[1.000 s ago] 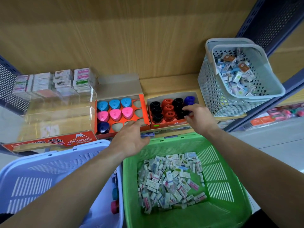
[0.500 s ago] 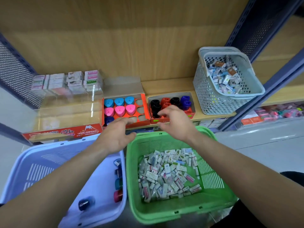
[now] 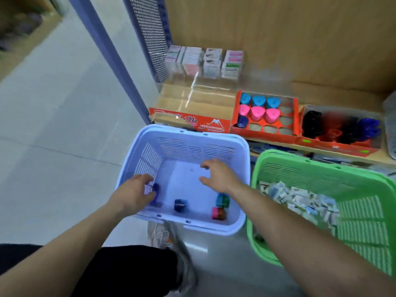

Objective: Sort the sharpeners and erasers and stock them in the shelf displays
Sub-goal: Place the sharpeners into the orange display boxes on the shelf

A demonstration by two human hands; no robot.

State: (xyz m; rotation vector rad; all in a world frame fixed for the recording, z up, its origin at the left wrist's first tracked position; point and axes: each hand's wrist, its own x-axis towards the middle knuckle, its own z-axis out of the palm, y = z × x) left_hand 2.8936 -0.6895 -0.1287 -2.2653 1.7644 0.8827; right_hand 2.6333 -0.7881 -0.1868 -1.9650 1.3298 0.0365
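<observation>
Both arms reach down into the lilac basket (image 3: pixel 192 133).
The left hand (image 3: pixel 134 192), low in the basket's near-left corner, curls its fingers round a blue sharpener (image 3: pixel 155 189). The right hand (image 3: pixel 219 176) hovers palm-down, fingers spread and holding nothing. A navy sharpener (image 3: pixel 180 205) lies on the basket floor just right of the left hand. A teal sharpener (image 3: pixel 222 200) and a pink sharpener (image 3: pixel 218 213) lie beneath the right wrist. Right of that arm, erasers (image 3: pixel 300 198) fill the green basket (image 3: pixel 310 159).
</observation>
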